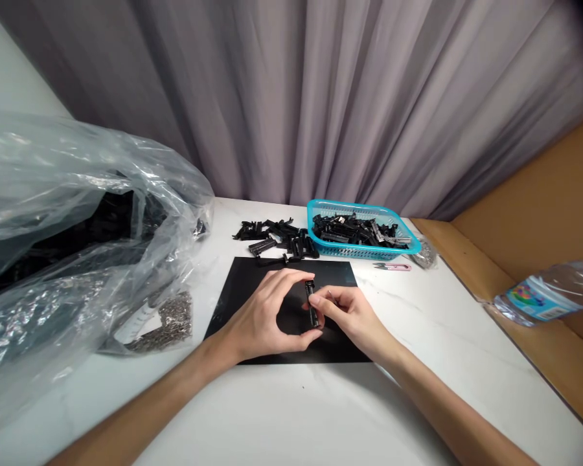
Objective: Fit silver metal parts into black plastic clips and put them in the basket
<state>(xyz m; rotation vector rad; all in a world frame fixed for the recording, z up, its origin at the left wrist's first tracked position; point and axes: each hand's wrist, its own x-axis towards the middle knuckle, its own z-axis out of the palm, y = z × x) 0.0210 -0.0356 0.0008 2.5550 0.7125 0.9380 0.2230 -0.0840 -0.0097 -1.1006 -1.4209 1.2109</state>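
Black part over mat, inside edges

A long grey-mauve fabric curtain hung in deep vertical folds behind the far edge of the white, faintly marbled tabletop. A pair of small pink-handled metal thread snips lay near the far right corner, blades pointing left. Along the right edge stood brown cardboard, and a clear plastic bottle with a blue printed label leaned sideways there, its base toward the tabletop.
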